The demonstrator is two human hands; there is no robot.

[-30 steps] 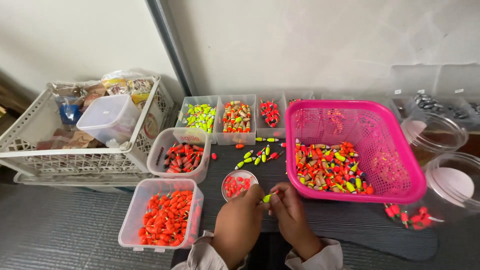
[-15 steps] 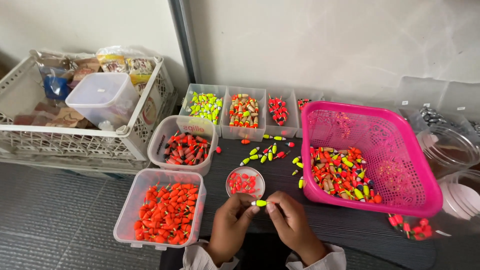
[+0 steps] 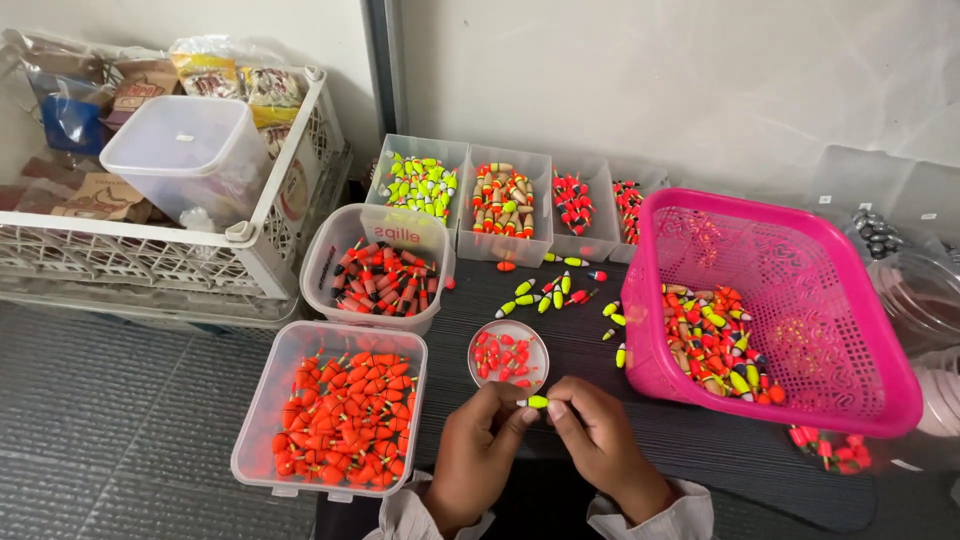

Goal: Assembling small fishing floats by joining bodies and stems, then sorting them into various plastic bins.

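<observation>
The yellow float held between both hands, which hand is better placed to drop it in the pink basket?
Probably the right hand: it pinches the float and lies on the pink basket's side; the left hand sits by the round dish.

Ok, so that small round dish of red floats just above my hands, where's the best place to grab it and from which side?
Probably take the small round dish by its rim at the near edge, coming from below with the right hand. It is shallow and lies flat on the dark mat, so a thumb-and-finger pinch over the rim suits it. The clear tub of orange floats crowds its left side; keep it level.
</observation>
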